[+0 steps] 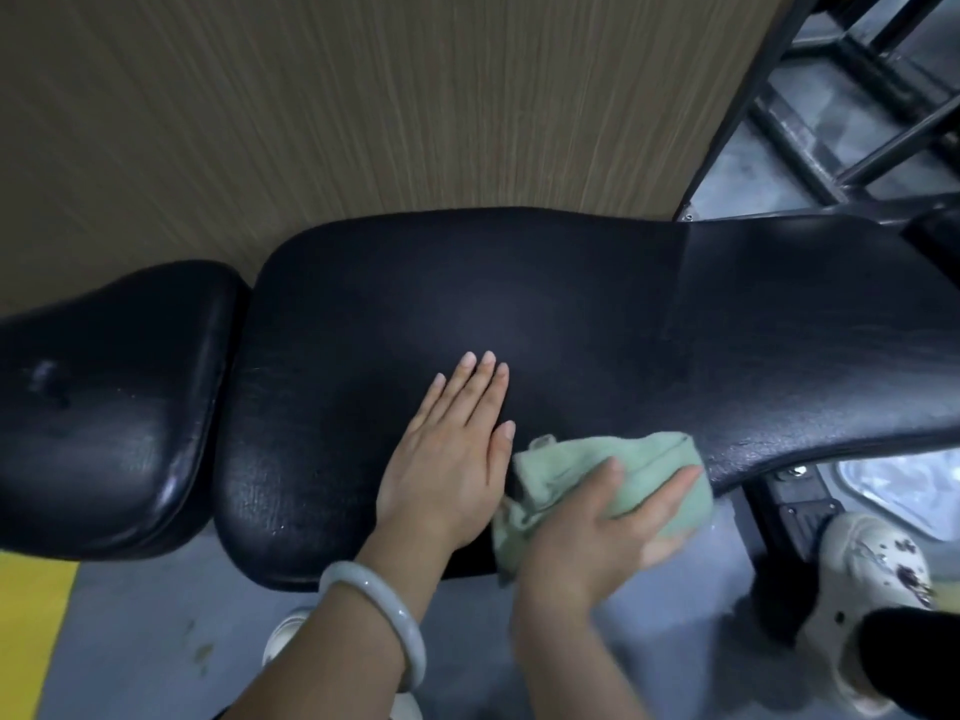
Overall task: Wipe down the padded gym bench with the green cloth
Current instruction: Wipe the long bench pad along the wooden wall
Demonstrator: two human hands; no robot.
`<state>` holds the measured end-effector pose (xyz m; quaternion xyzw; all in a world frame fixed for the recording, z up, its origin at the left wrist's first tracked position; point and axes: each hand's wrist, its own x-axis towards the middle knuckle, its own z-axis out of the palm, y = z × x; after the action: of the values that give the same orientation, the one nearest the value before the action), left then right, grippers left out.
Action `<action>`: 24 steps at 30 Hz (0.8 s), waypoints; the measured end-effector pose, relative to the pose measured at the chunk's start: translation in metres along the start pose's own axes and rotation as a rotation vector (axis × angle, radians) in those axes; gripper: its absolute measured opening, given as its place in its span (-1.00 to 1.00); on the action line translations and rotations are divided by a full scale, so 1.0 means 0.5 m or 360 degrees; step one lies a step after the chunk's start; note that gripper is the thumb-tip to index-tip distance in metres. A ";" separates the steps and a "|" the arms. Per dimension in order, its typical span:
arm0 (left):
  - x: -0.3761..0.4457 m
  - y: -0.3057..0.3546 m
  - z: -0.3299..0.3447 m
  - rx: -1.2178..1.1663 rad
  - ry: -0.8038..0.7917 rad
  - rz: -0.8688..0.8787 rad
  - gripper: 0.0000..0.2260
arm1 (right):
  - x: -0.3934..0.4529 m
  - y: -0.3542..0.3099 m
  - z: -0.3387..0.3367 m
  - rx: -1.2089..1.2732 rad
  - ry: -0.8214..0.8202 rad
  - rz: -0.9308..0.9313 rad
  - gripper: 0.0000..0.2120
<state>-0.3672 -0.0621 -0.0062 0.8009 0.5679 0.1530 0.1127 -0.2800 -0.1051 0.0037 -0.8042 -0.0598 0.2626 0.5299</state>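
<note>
Where right hand (597,522) covers: green cloth (660,470) underside.

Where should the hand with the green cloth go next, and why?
Probably sweep the green cloth away from the body, across the black pad. The right hand presses it at the pad's near edge, so the wide middle beyond it seems unwiped. The left hand lies flat beside it, steadying the bench.
</note>
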 end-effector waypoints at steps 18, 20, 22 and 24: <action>-0.125 -0.181 -0.076 0.0086 0.0018 -0.0122 -0.47 | 0.085 0.003 -0.025 -0.0236 -0.0082 -0.0378 -0.46; -0.122 -0.181 -0.075 0.0061 0.0045 -0.0124 -0.50 | 0.055 0.013 -0.016 -0.0338 -0.0079 -0.0490 -0.47; -0.122 -0.182 -0.075 0.0034 0.0063 -0.0111 -0.51 | 0.028 0.023 -0.012 -0.0482 -0.0122 -0.0599 -0.43; -0.121 -0.182 -0.074 0.0009 0.0071 -0.0108 -0.52 | 0.015 0.032 -0.011 -0.0603 -0.0165 -0.0661 -0.40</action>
<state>-0.4792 -0.0888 -0.0110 0.7779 0.5975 0.1654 0.1027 -0.2737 -0.1138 -0.0114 -0.8449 -0.2982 0.1733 0.4088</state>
